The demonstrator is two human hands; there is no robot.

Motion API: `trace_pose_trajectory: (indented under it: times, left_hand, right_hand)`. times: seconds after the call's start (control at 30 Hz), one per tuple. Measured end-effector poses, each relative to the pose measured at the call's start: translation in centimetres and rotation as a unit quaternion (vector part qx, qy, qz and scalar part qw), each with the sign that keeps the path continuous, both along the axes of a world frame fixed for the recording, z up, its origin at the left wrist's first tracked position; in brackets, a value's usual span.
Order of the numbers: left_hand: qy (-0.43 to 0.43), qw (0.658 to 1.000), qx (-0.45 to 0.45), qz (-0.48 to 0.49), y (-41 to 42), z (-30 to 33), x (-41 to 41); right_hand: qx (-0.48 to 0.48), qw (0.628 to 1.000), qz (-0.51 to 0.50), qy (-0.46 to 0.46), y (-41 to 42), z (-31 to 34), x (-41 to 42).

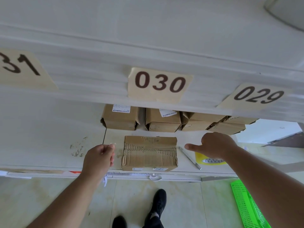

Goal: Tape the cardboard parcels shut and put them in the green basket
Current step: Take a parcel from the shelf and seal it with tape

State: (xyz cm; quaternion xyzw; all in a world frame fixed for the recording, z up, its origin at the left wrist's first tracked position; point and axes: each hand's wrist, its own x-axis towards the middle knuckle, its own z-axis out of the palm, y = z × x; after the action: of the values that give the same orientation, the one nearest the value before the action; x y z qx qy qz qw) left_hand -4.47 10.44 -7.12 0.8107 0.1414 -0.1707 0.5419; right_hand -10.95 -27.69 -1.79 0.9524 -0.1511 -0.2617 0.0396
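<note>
Step in hand, by my judgement: taping, at its very start. One cardboard parcel [149, 153] lies flat on the white shelf [49, 145] at centre frame, its torn top face up and no tape visible across it.

Left hand [98, 159], left of the parcel: thumb and forefinger pinch a strip of clear tape [112, 143], which shows only as a faint glint above the fingertips. Whether the strip runs across to the other hand cannot be told.

Right hand [215, 144], right of the parcel: fingers curled under, thumb pointing toward the parcel. It hangs above the yellow tape roll [211, 159], which sits on the shelf partly hidden beneath it. Whether this hand holds anything cannot be told.

A slim metal knife [190, 157] lies on the shelf between parcel and roll, untouched.

Next move, as judged: the strip must be brought over the parcel's top seam, laid flat and pressed down, then cut free. The torn surface may take tape poorly.

Count:
- Parcels at the front: one.
- Stacked parcels [162, 120] at the back, under the shelf labels: at least four, the right-hand ones partly hidden.
- Tape rolls: one.
- Knives: one.
- Green basket [246, 206]: one, on the floor at lower right, well apart from the parcel; only one edge shows.
- Numbered labels above: three.
</note>
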Motion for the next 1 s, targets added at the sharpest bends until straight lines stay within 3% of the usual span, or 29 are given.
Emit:
trace_pose_trajectory:
  times: [0.53,0.73,0.9,1.0]
  left_hand:
    - [0.110,0.993,-0.036,0.028,-2.2,-2.8,0.2]
    - [0.104,0.994,-0.034,-0.001,-2.6,-3.4,-0.4]
    - [0.160,0.974,-0.160,0.019,-1.1,-4.0,0.0]
    - [0.141,0.974,-0.177,0.026,-0.9,-4.4,-0.3]
  right_hand:
    - [0.008,0.998,-0.052,0.019,1.3,-3.4,-0.3]
    - [0.017,0.998,-0.058,0.019,2.3,-4.6,-0.3]
    - [0.020,0.998,-0.062,0.025,2.2,-4.5,-0.5]
    - [0.018,0.998,-0.064,0.022,2.1,-4.2,-0.5]
